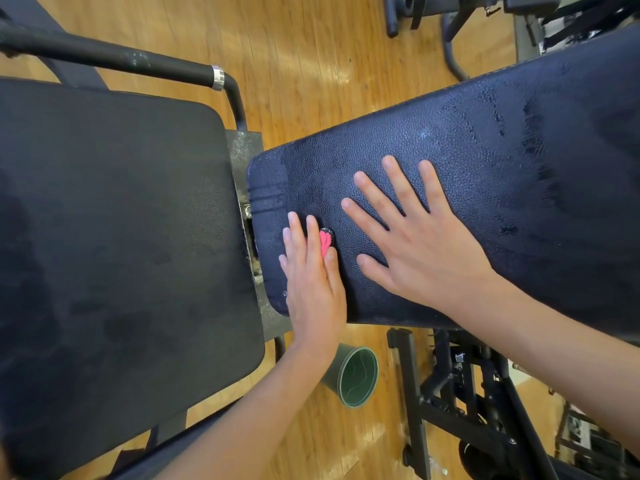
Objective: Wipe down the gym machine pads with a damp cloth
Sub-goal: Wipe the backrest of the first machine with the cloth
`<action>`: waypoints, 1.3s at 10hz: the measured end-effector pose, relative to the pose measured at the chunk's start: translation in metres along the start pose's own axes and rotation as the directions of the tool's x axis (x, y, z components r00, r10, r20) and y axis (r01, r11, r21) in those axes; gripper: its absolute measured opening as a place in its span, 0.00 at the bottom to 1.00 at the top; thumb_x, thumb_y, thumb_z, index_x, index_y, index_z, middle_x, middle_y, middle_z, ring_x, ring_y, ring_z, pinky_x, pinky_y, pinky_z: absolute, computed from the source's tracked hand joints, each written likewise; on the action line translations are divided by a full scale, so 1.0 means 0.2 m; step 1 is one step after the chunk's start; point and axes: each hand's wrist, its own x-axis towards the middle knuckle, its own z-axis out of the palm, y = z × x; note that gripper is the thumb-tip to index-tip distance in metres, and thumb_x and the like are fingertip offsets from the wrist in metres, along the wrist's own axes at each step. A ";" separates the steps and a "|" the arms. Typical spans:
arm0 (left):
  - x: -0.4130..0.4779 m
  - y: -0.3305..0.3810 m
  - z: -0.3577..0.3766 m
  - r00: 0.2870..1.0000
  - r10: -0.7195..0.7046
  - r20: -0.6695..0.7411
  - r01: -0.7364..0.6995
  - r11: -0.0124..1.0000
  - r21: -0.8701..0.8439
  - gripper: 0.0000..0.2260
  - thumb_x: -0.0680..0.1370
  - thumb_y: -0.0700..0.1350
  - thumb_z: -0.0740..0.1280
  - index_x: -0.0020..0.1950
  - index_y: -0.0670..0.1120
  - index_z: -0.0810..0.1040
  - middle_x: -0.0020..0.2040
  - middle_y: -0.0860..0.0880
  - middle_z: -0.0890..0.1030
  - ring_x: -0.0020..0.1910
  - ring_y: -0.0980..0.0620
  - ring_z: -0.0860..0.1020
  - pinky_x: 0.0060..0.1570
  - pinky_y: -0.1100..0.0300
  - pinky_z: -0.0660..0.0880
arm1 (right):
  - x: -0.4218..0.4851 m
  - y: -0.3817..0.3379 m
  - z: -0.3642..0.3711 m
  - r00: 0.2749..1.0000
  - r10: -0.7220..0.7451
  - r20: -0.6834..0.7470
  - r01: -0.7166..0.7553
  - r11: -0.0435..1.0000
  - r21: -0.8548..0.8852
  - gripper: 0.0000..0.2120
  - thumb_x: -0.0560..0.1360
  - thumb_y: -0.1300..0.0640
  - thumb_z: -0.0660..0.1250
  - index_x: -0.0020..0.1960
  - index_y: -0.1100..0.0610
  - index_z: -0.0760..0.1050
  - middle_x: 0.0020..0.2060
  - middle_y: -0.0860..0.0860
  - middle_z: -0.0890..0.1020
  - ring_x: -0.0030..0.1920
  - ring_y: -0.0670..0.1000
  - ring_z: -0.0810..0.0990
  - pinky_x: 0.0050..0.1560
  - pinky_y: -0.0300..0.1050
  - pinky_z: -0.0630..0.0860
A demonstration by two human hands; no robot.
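My left hand [313, 282], fingers together, presses a crumpled pink cloth [325, 240] onto the dark pebbled vinyl pad [502, 161]. At its three o'clock, my right hand [419, 244] lies flat, fingers spread.

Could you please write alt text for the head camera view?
A person's left hand presses a pink cloth onto a damp black gym pad, right hand spread flat beside it. A second pad lies left; a green bin sits on the floor.
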 end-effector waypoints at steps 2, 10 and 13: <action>-0.14 -0.06 -0.01 0.999 0.005 0.053 -0.005 1.000 -0.012 0.23 0.88 0.54 0.47 0.83 0.55 0.50 0.82 0.65 0.41 0.82 0.59 0.41 0.81 0.46 0.46 | 0.00 0.00 0.00 1.000 0.002 -0.009 -0.002 1.000 0.020 0.36 0.83 0.36 0.48 0.84 0.54 0.50 0.83 0.60 0.49 0.81 0.69 0.45 0.77 0.73 0.46; 0.76 0.14 -0.22 0.997 0.080 -0.019 -0.080 0.997 0.005 0.21 0.88 0.50 0.51 0.82 0.48 0.62 0.84 0.50 0.56 0.83 0.52 0.49 0.81 0.44 0.46 | 0.01 0.00 0.02 1.000 0.001 -0.028 0.000 1.000 0.031 0.36 0.83 0.37 0.50 0.84 0.55 0.50 0.82 0.62 0.49 0.81 0.69 0.45 0.77 0.74 0.45; 0.52 0.06 -0.21 0.997 0.067 0.035 -0.069 0.997 0.044 0.23 0.88 0.49 0.50 0.83 0.47 0.56 0.84 0.50 0.51 0.83 0.51 0.48 0.79 0.42 0.53 | 0.01 -0.01 0.02 1.000 0.001 -0.030 0.000 1.000 0.025 0.35 0.83 0.38 0.49 0.84 0.56 0.50 0.82 0.62 0.49 0.81 0.70 0.45 0.77 0.74 0.46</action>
